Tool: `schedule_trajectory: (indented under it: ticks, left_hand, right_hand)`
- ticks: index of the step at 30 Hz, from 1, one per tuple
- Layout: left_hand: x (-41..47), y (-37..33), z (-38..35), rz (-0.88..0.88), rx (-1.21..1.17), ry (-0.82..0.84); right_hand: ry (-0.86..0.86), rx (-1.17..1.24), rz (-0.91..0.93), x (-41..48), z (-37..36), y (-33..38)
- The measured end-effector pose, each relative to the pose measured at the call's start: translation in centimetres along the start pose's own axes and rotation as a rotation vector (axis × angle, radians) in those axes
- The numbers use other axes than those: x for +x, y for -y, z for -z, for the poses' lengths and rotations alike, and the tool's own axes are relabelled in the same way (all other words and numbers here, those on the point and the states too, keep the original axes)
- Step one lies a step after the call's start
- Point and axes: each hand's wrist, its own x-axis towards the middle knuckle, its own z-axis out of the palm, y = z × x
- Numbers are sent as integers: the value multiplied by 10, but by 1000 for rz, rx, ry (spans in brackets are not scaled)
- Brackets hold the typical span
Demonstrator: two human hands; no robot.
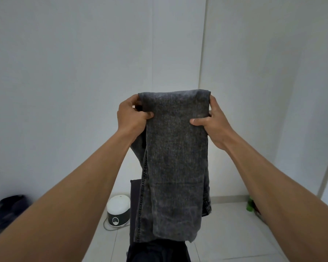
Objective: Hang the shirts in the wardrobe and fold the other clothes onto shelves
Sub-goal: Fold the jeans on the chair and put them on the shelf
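I hold a pair of dark grey washed jeans (176, 163) up in front of me, doubled over at the top so the legs hang straight down. My left hand (133, 116) grips the upper left edge of the fold. My right hand (214, 121) pinches the upper right edge, thumb on the front. A stitched side seam shows along the left hanging edge. The lower ends of the jeans hang over a dark garment (155, 252) below. No wardrobe or shelf is in view.
Plain white walls meet in a corner behind the jeans. On the tiled floor stands a white rice cooker (118, 211) with a cord. A dark bag (6, 210) lies at the far left and a green object (251, 204) at the right wall.
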Motion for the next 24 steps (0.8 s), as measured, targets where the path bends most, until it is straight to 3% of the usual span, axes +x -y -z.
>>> schedule_trajectory:
  ticks: [3,6,9,11,13,19,24]
  left_hand:
    - [-3,12,-1,-40,312,-110]
    - [-4,26,7,79,113,79]
    - [-14,44,10,419,-159,291]
    - [-23,54,7,572,-143,395]
    - [-30,64,1,618,-80,470]
    - [-62,90,-19,644,-189,339]
    - [-101,109,-14,745,-200,339]
  right_hand:
    - [6,38,-11,-4,-5,-7]
    - [-35,179,-25,-8,-5,-15]
    - [-54,262,-78,-12,-3,-26]
    - [-47,252,-105,-15,-3,-35]
    - [-42,253,-123,-18,-4,-42]
    - [-37,307,-196,-32,-8,-67]
    - [-93,408,-466,-60,-14,-97]
